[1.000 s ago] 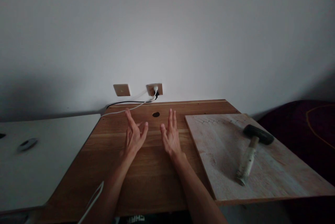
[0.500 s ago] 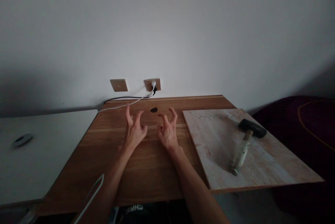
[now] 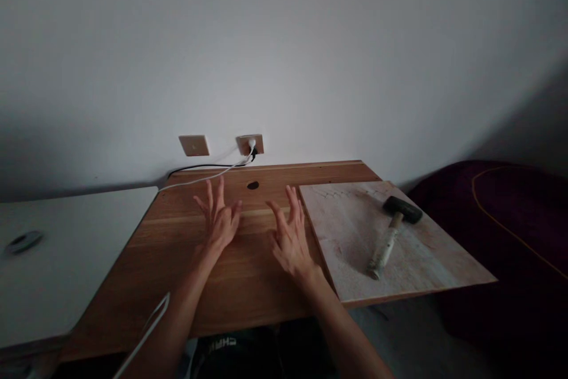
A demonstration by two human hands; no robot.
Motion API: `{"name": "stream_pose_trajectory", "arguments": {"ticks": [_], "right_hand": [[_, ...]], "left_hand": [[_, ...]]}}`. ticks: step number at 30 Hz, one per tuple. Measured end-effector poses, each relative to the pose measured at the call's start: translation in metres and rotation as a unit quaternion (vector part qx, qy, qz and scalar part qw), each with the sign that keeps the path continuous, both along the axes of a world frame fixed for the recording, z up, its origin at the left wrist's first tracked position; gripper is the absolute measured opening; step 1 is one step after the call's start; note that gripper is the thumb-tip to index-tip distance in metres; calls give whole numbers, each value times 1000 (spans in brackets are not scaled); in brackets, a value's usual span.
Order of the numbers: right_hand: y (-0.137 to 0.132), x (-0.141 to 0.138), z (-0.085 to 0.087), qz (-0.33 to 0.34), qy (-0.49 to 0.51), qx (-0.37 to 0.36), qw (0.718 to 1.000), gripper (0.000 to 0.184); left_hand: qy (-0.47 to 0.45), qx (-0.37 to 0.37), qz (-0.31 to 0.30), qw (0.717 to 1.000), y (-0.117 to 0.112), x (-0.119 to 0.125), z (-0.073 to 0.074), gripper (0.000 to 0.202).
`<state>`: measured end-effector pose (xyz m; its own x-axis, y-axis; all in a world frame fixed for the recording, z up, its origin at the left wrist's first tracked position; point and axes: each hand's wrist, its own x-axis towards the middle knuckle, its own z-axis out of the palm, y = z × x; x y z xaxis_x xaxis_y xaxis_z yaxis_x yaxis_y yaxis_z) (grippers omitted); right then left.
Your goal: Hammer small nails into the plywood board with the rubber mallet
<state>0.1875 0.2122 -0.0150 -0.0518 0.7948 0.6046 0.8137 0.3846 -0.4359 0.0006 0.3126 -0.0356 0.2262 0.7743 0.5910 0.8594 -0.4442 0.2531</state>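
My left hand hovers over the wooden tabletop with its fingers spread, holding nothing. My right hand is raised to the right of it, fingers apart and nothing in them. Beside my right hand lies a pale, marbled square tile or board, whose near edge sticks out past the tabletop. On that board rests a mallet with a black head and a worn, whitish handle pointing toward me. Neither hand touches the mallet.
A white table with a dark-and-pale round object stands at the left. A wall socket holds plugs with a white cable and a black one. A cable hole pierces the tabletop. Dark purple fabric bulges at the right.
My fingers have straightened from a curled pose, and my hands have moved slightly apart. The whole view has shifted, so the board and mallet appear further left. The mallet stays on the board.
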Motion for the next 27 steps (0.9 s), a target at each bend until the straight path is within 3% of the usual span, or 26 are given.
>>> {"name": "stream_pose_trajectory", "arguments": {"ticks": [3,6,8,11,15,20,23,27], "right_hand": [[-45,35,10,-30,-12,7,999,55],[-78,100,3,-122,-52,7,991,47],[-92,155,-9,-215,-84,4,973,43],[-106,237,-28,-332,-125,-67,933,55],[-122,309,-47,-438,-130,-176,872,66],[-127,328,-67,-411,-215,-284,839,63],[-126,327,-73,-423,-250,-312,813,61],[-127,329,-74,-391,-290,-320,813,58]], "left_hand": [[19,35,-37,999,-5,6,1,36],[60,34,-153,986,-20,29,3,41],[96,12,-232,968,-37,55,5,41],[135,-27,-340,930,-63,106,10,49],[149,-104,-349,919,-79,175,13,66],[144,-133,-317,928,-77,224,0,72],[139,-149,-297,933,-80,230,-14,71],[139,-150,-288,935,-84,227,-25,70]]}}
